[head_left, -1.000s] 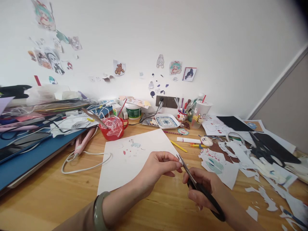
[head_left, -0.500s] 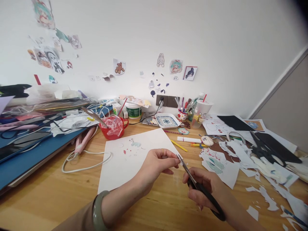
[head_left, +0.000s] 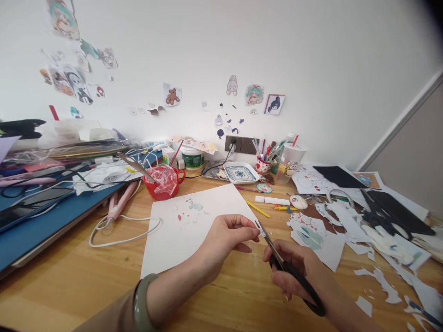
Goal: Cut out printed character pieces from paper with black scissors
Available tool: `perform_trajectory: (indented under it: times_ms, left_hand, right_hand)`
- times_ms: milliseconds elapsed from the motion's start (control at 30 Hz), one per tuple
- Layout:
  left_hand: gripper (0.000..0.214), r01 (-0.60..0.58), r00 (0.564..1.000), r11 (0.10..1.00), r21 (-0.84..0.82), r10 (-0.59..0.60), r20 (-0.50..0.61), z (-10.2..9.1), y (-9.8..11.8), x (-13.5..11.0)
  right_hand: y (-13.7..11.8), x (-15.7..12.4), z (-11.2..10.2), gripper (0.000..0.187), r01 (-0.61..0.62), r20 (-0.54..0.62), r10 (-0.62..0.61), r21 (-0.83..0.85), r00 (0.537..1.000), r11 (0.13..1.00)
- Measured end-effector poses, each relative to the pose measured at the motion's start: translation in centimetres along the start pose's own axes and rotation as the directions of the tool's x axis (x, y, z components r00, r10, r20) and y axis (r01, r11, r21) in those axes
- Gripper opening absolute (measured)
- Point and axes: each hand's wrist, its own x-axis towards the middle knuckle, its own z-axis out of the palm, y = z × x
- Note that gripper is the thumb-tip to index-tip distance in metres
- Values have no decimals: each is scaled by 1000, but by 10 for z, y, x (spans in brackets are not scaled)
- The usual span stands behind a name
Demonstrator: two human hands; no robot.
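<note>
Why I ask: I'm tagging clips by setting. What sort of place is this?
Probably a home craft desk: paper scraps litter the wooden table, cut-out pictures dot the wall, and the right hand holds scissors to a paper bit pinched in the left hand.

The wooden table [head_left: 69, 286] bears a white sheet [head_left: 176, 237], red cup [head_left: 156, 192] and paper scraps [head_left: 320, 240].

light was bright, even, soft; white wall [head_left: 311, 69] looked near blown out, brightest at lower left. faint soft shadows lay under left hand [head_left: 224, 235] and right hand [head_left: 294, 272] on wooden table [head_left: 69, 286]. no hard glare. centre was sharp, scissors [head_left: 277, 253] crisp. wide lens bent edges, wall stickers [head_left: 62, 18] smeared, top right corner vignetted dark.
</note>
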Motion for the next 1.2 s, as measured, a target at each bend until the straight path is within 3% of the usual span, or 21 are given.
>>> perform_trajectory:
  times_ms: [800, 1200]
  left_hand:
    - [13, 19, 1000, 1000, 7, -19, -7, -1, 0, 1]
    - [11, -5, 1000, 999, -47, 4, -20, 1, -5, -1]
  right_hand:
    - [-4, -1, 0, 23, -1, 6, 1, -16, 1000, 1000]
    - [-13, 0, 7, 20, -54, -66, 55, 10, 996, 998]
